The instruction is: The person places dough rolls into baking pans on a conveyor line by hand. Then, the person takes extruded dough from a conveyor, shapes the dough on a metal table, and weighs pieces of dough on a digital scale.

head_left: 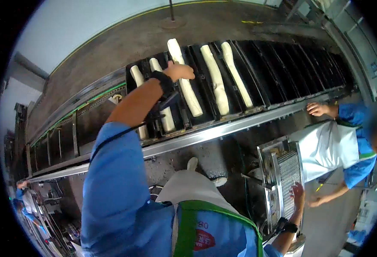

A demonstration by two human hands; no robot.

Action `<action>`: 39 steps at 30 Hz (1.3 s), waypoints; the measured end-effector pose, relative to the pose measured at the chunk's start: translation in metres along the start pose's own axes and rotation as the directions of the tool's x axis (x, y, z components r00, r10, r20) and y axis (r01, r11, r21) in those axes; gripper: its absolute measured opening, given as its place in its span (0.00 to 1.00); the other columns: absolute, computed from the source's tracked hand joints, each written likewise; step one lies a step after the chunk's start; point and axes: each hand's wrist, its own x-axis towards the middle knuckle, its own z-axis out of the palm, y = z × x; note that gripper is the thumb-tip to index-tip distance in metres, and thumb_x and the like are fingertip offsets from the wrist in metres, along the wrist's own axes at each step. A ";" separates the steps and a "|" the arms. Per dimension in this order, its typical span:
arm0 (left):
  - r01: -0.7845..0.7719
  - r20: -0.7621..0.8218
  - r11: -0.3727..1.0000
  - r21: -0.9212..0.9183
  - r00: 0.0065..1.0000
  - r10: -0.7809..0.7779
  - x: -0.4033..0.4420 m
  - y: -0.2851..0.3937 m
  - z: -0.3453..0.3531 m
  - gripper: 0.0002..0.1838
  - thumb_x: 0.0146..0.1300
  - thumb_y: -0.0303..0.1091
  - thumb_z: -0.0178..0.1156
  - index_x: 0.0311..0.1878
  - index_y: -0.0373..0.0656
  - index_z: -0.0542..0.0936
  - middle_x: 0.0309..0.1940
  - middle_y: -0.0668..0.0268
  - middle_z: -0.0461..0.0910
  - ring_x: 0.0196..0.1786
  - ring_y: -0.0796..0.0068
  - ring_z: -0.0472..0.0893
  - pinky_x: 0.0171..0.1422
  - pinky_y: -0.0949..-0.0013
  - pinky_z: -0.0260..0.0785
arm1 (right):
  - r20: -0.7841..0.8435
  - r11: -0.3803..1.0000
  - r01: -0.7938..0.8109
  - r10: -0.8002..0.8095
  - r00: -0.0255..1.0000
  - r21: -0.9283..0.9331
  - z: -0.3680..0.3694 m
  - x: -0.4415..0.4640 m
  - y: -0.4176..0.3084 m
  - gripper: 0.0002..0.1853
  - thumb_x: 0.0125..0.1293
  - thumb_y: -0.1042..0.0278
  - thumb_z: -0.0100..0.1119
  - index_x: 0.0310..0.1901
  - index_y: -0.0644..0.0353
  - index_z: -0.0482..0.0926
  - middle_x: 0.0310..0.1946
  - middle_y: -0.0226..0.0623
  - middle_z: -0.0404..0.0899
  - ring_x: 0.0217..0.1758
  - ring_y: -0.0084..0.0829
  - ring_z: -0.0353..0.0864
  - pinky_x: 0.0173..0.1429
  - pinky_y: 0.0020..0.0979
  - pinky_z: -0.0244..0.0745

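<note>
My left hand (180,72) reaches across the black slatted conveyor (278,73), its fingers curled over the upper part of a long, pale, peeled log (189,96). This log juts past the conveyor's far side more than its neighbours. Two more pale logs, a left one (137,76) and a second one (168,120), are partly hidden by my forearm. Right of my hand, a thick log (216,81) and a thinner log (236,75) lie in separate slots. My right hand (298,193) is over a metal rack with a mesh face (288,175), fingers apart, holding nothing visible.
A metal rail (222,129) runs along the conveyor's near side. At the right stands a co-worker in a white apron (332,143), one hand (319,109) by the rail and the other hand (321,200) near the rack. Another person (25,201) is at far left.
</note>
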 end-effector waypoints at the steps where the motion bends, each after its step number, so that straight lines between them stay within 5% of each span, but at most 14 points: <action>1: 0.003 0.017 0.994 0.111 1.000 -0.005 0.007 0.003 0.013 0.17 0.49 0.45 0.43 0.40 0.53 0.74 0.42 0.68 0.71 0.47 0.60 0.65 0.47 0.54 0.49 | 0.004 0.996 -0.041 0.042 0.999 -0.084 0.002 0.001 -0.001 0.16 0.54 0.65 0.48 0.45 0.59 0.65 0.31 0.30 0.70 0.26 0.20 0.72 0.23 0.19 0.64; 6: -0.001 0.030 0.929 0.370 0.999 -0.011 0.004 0.011 0.039 0.11 0.40 0.43 0.53 0.26 0.49 0.78 0.23 0.68 0.76 0.29 0.67 0.73 0.33 0.63 0.59 | 0.087 0.995 0.008 0.001 0.996 -0.100 -0.014 0.014 0.021 0.19 0.53 0.64 0.49 0.47 0.60 0.63 0.31 0.32 0.71 0.26 0.23 0.73 0.21 0.20 0.65; 8: -0.089 0.015 0.987 0.133 0.996 0.087 -0.005 0.003 0.048 0.10 0.36 0.41 0.54 0.20 0.47 0.78 0.18 0.65 0.74 0.26 0.65 0.73 0.30 0.63 0.60 | 0.102 0.973 -0.076 0.054 0.993 0.216 -0.024 0.031 0.039 0.18 0.53 0.65 0.48 0.46 0.60 0.63 0.31 0.33 0.71 0.26 0.23 0.73 0.21 0.21 0.65; 9: -0.095 0.069 0.995 -0.017 0.993 0.096 -0.014 0.001 0.054 0.11 0.33 0.41 0.54 0.17 0.44 0.77 0.15 0.62 0.73 0.23 0.63 0.72 0.28 0.62 0.60 | 0.103 0.994 0.005 0.007 0.995 -0.112 -0.015 0.020 0.007 0.18 0.53 0.67 0.48 0.46 0.61 0.64 0.30 0.32 0.71 0.26 0.22 0.73 0.21 0.20 0.65; 18: 0.005 -0.023 1.000 -0.021 1.000 -0.005 -0.074 -0.001 0.075 0.15 0.46 0.42 0.50 0.30 0.41 0.77 0.31 0.56 0.71 0.39 0.55 0.67 0.39 0.59 0.63 | 0.166 0.976 0.084 -0.050 0.985 -0.203 -0.023 0.070 -0.011 0.17 0.54 0.65 0.47 0.44 0.62 0.65 0.30 0.33 0.71 0.25 0.23 0.73 0.19 0.19 0.65; 23: -0.234 -0.093 0.884 0.404 0.951 0.295 -0.146 0.004 0.087 0.11 0.44 0.38 0.52 0.33 0.59 0.78 0.41 0.59 0.66 0.50 0.60 0.62 0.47 0.60 0.55 | 0.213 0.967 0.141 -0.095 0.972 -0.212 -0.018 0.099 -0.020 0.16 0.53 0.66 0.48 0.43 0.63 0.66 0.27 0.31 0.70 0.23 0.21 0.72 0.19 0.20 0.65; 25: -0.378 -0.005 0.888 0.261 0.920 0.392 -0.160 -0.003 0.110 0.10 0.46 0.35 0.51 0.34 0.55 0.77 0.46 0.58 0.65 0.53 0.60 0.60 0.50 0.56 0.53 | 0.208 0.962 0.207 -0.169 0.964 -0.177 -0.018 0.103 0.002 0.16 0.52 0.66 0.48 0.43 0.63 0.66 0.25 0.30 0.70 0.22 0.20 0.70 0.20 0.20 0.64; 27: -0.453 0.100 0.878 0.152 0.891 0.443 -0.159 -0.018 0.125 0.05 0.45 0.33 0.49 0.25 0.49 0.75 0.27 0.64 0.72 0.38 0.64 0.70 0.40 0.58 0.59 | 0.221 0.888 0.169 -0.079 0.972 -0.427 -0.016 0.103 0.007 0.16 0.54 0.64 0.48 0.42 0.64 0.68 0.28 0.34 0.71 0.29 0.23 0.71 0.26 0.22 0.66; 29: -0.449 0.065 0.824 0.345 0.887 0.456 -0.180 -0.041 0.107 0.05 0.45 0.33 0.48 0.21 0.49 0.74 0.24 0.65 0.71 0.37 0.65 0.70 0.37 0.60 0.60 | 0.229 0.726 0.421 -0.354 0.907 -0.545 0.014 0.099 -0.008 0.14 0.55 0.66 0.47 0.42 0.65 0.68 0.38 0.42 0.71 0.45 0.32 0.67 0.49 0.28 0.62; 30: -0.432 0.068 0.843 0.321 0.898 0.435 -0.180 -0.058 0.098 0.05 0.45 0.33 0.48 0.21 0.49 0.74 0.24 0.65 0.71 0.37 0.64 0.69 0.38 0.58 0.60 | 0.116 0.934 0.347 -0.337 0.934 -0.080 0.029 0.115 0.022 0.14 0.54 0.68 0.49 0.42 0.66 0.68 0.39 0.43 0.71 0.43 0.32 0.69 0.47 0.27 0.64; 31: -0.415 0.243 0.824 0.386 0.908 0.343 -0.176 -0.065 0.080 0.06 0.43 0.34 0.48 0.19 0.51 0.76 0.24 0.65 0.73 0.32 0.66 0.73 0.31 0.62 0.65 | 0.098 0.796 0.409 -0.411 0.906 -0.447 0.050 0.087 -0.032 0.14 0.53 0.68 0.51 0.40 0.65 0.69 0.39 0.41 0.72 0.40 0.30 0.71 0.43 0.27 0.66; 34: -0.380 0.015 0.901 -0.208 0.920 0.391 -0.156 -0.145 0.074 0.09 0.47 0.31 0.46 0.23 0.48 0.77 0.22 0.64 0.75 0.30 0.62 0.74 0.35 0.64 0.65 | 0.016 0.886 0.336 -0.350 0.937 -0.321 0.075 0.078 -0.065 0.12 0.51 0.67 0.53 0.37 0.63 0.71 0.32 0.39 0.74 0.34 0.29 0.73 0.37 0.27 0.67; 38: -0.136 -0.181 0.903 -0.409 0.981 0.066 -0.096 -0.158 0.011 0.09 0.50 0.28 0.44 0.26 0.43 0.75 0.24 0.60 0.75 0.31 0.62 0.74 0.36 0.64 0.65 | -0.086 0.901 0.168 -0.220 0.972 -0.399 0.074 0.063 -0.055 0.13 0.52 0.63 0.51 0.38 0.60 0.71 0.29 0.40 0.75 0.33 0.31 0.74 0.36 0.28 0.67; 39: -0.227 -0.282 0.972 0.059 0.930 0.235 -0.094 -0.111 -0.031 0.09 0.51 0.27 0.43 0.30 0.41 0.74 0.26 0.59 0.74 0.32 0.61 0.73 0.36 0.64 0.64 | -0.123 0.919 0.137 -0.195 0.973 -0.371 0.074 0.060 -0.042 0.14 0.52 0.63 0.51 0.39 0.59 0.72 0.29 0.40 0.75 0.33 0.31 0.74 0.36 0.29 0.67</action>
